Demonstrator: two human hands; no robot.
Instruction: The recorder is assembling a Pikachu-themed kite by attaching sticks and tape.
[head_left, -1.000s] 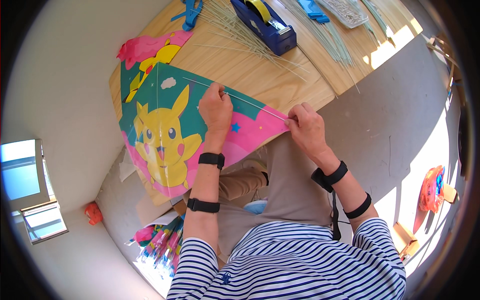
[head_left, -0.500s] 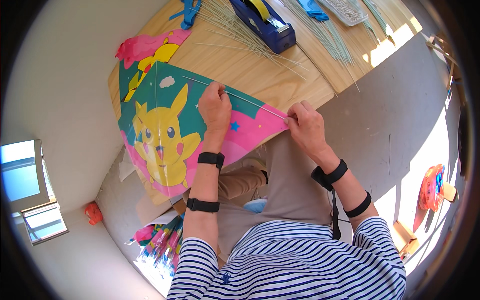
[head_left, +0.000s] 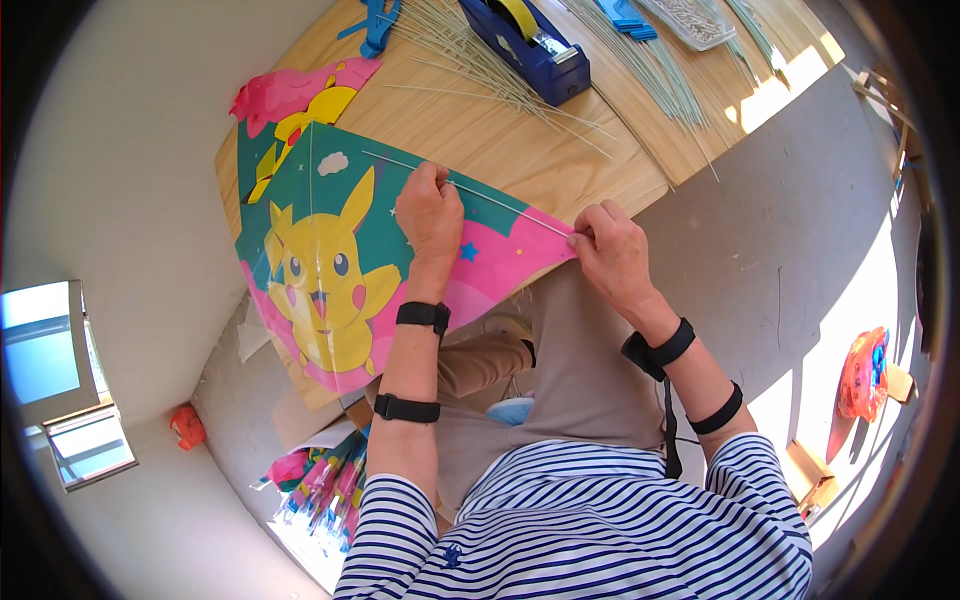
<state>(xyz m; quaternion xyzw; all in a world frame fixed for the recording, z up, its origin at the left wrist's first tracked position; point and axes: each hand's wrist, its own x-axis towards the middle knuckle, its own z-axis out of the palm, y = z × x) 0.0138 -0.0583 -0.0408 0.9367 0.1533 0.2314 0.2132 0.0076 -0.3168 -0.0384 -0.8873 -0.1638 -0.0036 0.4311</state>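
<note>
A kite sail (head_left: 490, 265) in green and pink, printed with a yellow cartoon creature, lies at the near edge of the wooden table, with its right corner toward me. Along its upper right edge runs a thin pale rod (head_left: 510, 208). My left hand (head_left: 431, 218) is closed, pinching the rod partway along, over the green area. At the pink right corner, my right hand (head_left: 612, 253) closes thumb and fingers around the rod's end; the sail's tip is there too. Fingers hide the exact grip at both places.
Another printed sail (head_left: 310, 95) lies behind on the table (head_left: 570, 165). Farther back are loose thin rods (head_left: 440, 50), a blue tape dispenser (head_left: 530, 50), blue clips (head_left: 627, 18) and a clear tray (head_left: 692, 22). Bundled colourful sheets (head_left: 325, 480) stand below at left.
</note>
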